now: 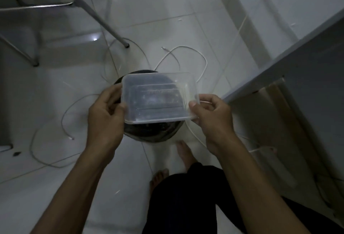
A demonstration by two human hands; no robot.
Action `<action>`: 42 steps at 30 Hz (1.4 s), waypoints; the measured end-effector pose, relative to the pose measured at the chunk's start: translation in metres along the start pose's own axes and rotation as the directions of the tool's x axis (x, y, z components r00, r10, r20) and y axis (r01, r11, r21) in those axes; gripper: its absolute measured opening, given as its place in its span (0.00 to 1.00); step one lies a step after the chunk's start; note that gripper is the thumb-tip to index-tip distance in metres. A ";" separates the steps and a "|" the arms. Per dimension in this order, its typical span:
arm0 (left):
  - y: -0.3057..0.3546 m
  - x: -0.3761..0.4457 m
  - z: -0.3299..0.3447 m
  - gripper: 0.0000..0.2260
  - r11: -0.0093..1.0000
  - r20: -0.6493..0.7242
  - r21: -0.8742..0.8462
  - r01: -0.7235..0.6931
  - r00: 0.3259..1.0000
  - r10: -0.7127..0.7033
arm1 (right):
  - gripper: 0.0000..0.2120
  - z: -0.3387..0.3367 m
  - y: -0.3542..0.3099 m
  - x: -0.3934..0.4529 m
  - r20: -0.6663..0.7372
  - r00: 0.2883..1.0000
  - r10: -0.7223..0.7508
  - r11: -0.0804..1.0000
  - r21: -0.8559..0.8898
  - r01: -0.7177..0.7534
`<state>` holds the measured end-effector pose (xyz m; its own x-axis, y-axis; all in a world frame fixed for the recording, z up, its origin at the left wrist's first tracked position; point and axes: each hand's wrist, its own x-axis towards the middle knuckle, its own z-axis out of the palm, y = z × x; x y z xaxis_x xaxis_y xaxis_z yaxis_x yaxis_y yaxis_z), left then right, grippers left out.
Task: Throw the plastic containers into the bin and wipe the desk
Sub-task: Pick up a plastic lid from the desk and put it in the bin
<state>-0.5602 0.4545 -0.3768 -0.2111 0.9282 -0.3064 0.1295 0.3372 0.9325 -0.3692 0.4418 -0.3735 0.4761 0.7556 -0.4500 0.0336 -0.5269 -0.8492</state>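
Both hands, left hand (pixel 106 114) and right hand (pixel 210 120), pinch the clear plastic container (pixel 158 98) by opposite rims at frame centre over the black bin (pixel 154 133); it looks light, thin, flexible and probably slick.

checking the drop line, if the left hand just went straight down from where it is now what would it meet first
Probably the rim of the black bin. The left hand grips the clear plastic container over the bin's left edge, though depth is hard to judge, so it might miss and reach the floor.

Both forearms reach forward and down, bare. The left hand (pixel 106 114) curls its fingers round the left edge of what it holds; the right hand (pixel 210 120) pinches the near right corner, thumb on top. Two bare feet (pixel 183 152) stand below.
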 end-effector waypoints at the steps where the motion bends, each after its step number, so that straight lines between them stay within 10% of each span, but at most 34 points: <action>1: -0.009 0.007 0.002 0.17 1.000 -0.004 0.008 0.020 1.000 -0.020 | 0.06 0.005 0.006 0.009 0.005 1.000 0.025 1.000 0.002 -0.025; 16: -0.121 0.107 -0.002 0.19 0.909 -0.108 0.366 0.197 0.980 -0.169 | 0.05 0.078 0.070 0.107 -0.087 0.994 -0.067 0.938 -0.344 0.033; 30: -0.172 0.128 0.004 0.24 0.950 0.148 0.223 0.218 0.956 -0.254 | 0.05 0.134 0.117 0.134 0.046 0.998 -0.039 0.796 -0.603 0.059; 39: -0.174 0.127 0.000 0.26 0.956 0.222 0.182 0.229 0.938 -0.267 | 0.10 0.152 0.131 0.153 0.263 0.917 0.299 0.516 -0.853 0.076; 42: -0.175 0.122 -0.006 0.25 0.943 0.196 0.186 0.274 0.931 -0.309 | 0.09 0.146 0.131 0.142 0.334 0.929 0.158 0.533 -0.821 0.205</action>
<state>-0.6148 0.5079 -0.5765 -0.0467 0.7902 -0.6111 0.2449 0.6021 0.7599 -0.4255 0.5373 -0.5892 0.1539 0.7490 -0.6444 0.8368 -0.4456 -0.3180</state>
